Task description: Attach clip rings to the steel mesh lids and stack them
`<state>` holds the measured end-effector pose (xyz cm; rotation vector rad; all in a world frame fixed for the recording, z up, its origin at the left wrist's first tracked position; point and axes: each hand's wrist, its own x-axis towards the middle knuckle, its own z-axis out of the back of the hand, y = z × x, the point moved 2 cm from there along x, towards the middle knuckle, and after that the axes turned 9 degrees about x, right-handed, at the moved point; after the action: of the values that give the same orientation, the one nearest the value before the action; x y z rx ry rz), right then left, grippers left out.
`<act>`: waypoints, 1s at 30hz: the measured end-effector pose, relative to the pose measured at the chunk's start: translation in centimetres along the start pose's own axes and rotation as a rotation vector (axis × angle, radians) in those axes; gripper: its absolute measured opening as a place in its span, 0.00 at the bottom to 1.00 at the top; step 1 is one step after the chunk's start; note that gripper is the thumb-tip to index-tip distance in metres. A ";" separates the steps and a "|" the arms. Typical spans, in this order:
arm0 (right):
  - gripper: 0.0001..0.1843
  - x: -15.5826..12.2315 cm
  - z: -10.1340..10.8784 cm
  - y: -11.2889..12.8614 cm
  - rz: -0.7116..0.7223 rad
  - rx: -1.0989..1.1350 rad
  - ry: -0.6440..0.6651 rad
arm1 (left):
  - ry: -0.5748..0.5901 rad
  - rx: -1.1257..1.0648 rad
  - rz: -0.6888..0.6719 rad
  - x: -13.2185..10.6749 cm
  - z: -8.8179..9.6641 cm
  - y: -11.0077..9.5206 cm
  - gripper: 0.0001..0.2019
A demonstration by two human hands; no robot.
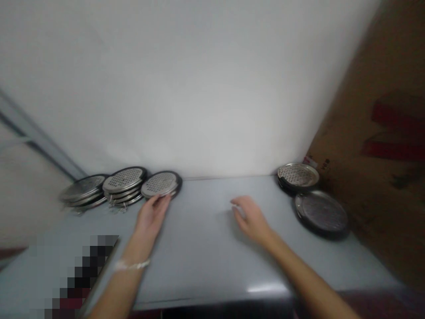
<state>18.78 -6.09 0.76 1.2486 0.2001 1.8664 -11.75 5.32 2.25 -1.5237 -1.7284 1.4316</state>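
My left hand [152,215] reaches to the back of a pale grey table [206,248], fingers stretched out and touching the front rim of a round perforated metal disc [161,183]. That disc is the rightmost of three low piles along the wall; a stack of similar discs [124,184] and another stack [83,190] lie to its left. My right hand [251,218] hovers over the table's middle, fingers loosely apart, holding nothing. The picture is blurred.
At the back right lie a small pile of discs [298,176] and a larger dark round tray [321,214]. A brown cardboard box [381,155] stands along the right edge. A white wall rises behind. A pixelated patch covers the lower left.
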 end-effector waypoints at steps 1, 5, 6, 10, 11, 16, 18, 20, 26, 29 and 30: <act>0.09 -0.4 1.2 -0.2 -0.029 -0.004 -0.080 | 0.012 -0.004 0.048 -0.5 0.5 -0.1 0.08; 0.08 -3.9 7.3 -1.1 -0.105 -0.269 -0.250 | 0.022 -0.020 0.158 -2.2 2.6 0.1 0.08; 0.09 -5.3 8.9 -1.5 -0.137 -0.386 -0.256 | 0.016 -0.012 0.163 -2.5 3.1 0.3 0.08; 0.19 -11.8 14.9 -3.9 -0.410 -0.854 -0.173 | -0.020 0.096 0.107 -3.1 4.1 0.6 0.11; 0.22 -13.4 16.1 -4.4 -0.469 -0.931 -0.152 | -0.017 0.122 0.080 -3.2 4.0 0.6 0.12; 0.22 -18.4 18.4 -6.4 -0.562 -0.966 -0.077 | 0.077 0.164 -0.005 -3.7 1.5 0.9 0.16; 0.21 -18.6 18.5 -7.0 -0.531 -0.921 -0.082 | 0.110 0.175 -0.027 -4.1 0.1 1.0 0.17; 0.21 -18.1 18.5 -7.4 -0.492 -0.890 -0.080 | 0.140 0.188 -0.056 -4.4 -1.0 1.1 0.18; 0.20 -17.7 19.1 -7.8 -0.466 -0.832 -0.061 | 0.234 0.279 -0.143 -4.7 -1.8 1.3 0.21; 0.21 -18.5 19.6 -7.8 -0.475 -0.807 -0.076 | 0.237 0.335 -0.156 -4.5 -1.0 1.6 0.22; 0.22 -18.7 19.7 -7.8 -0.476 -0.796 -0.077 | 0.243 0.351 -0.156 -4.5 -0.7 1.8 0.23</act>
<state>41.71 -20.87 -6.66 0.6374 -0.2540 1.2715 -9.03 1.33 2.29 -1.2839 -1.3390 1.3256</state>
